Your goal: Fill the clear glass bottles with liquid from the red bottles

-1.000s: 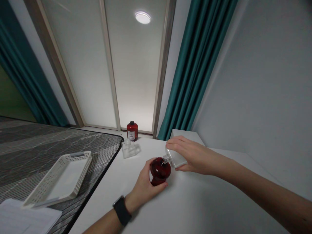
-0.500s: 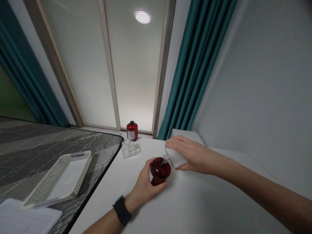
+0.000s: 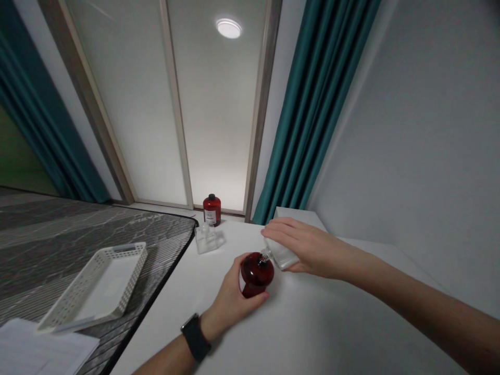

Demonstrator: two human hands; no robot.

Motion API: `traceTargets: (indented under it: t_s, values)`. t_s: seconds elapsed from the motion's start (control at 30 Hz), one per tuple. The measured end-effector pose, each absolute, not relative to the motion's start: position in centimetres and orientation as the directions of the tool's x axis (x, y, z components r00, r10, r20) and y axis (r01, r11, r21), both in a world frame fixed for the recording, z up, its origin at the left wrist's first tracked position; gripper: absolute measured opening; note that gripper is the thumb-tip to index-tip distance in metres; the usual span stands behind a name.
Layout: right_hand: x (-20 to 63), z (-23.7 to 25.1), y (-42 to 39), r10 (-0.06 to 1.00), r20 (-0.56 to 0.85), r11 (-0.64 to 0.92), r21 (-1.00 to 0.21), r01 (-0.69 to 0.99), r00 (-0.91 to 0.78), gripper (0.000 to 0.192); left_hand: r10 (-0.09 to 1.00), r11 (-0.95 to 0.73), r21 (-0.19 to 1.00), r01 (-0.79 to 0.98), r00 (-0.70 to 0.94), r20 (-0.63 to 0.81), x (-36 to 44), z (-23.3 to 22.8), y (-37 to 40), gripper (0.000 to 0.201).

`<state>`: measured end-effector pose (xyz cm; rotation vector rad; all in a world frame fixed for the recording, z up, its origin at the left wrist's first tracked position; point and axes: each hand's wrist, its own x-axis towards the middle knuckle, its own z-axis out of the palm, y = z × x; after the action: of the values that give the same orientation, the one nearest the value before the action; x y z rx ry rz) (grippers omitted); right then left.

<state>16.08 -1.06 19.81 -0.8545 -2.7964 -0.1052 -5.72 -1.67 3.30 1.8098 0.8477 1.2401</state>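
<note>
My left hand [image 3: 236,296] is wrapped around a dark red bottle [image 3: 257,272] with its cap off, just above or on the white table. Over its mouth, my right hand [image 3: 302,247] holds a clear bottle [image 3: 282,254] tipped to the left, its threaded neck meeting the red bottle's opening. Whether liquid is flowing cannot be made out. Farther back stands a second red bottle [image 3: 212,211] with a black cap and a white label. In front of it, a clear plastic piece [image 3: 207,239] sits on the table.
A white perforated basket [image 3: 135,276] rests on the dark grey patterned surface [image 3: 164,229] at left, with white papers [image 3: 42,349] near it. Behind my right hand is a white box [image 3: 302,214]. Frosted panels and a green curtain [image 3: 308,114] stand beyond the table [image 3: 312,323].
My right hand and the clear bottle have shifted very slightly, with the fingertips a little farther left. My left hand and the red bottle stay in place.
</note>
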Motion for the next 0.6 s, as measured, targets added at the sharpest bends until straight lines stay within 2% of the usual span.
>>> traceTargets:
  t_s: [0.6]
  values:
    - [16.00, 20.12, -1.04, 0.505, 0.228, 0.838, 0.099, 0.536, -0.832, 0.082, 0.851, -0.467, 0.882, 0.069, 0.306, 0.427, -5.69, 3.49, -1.80, 0.071]
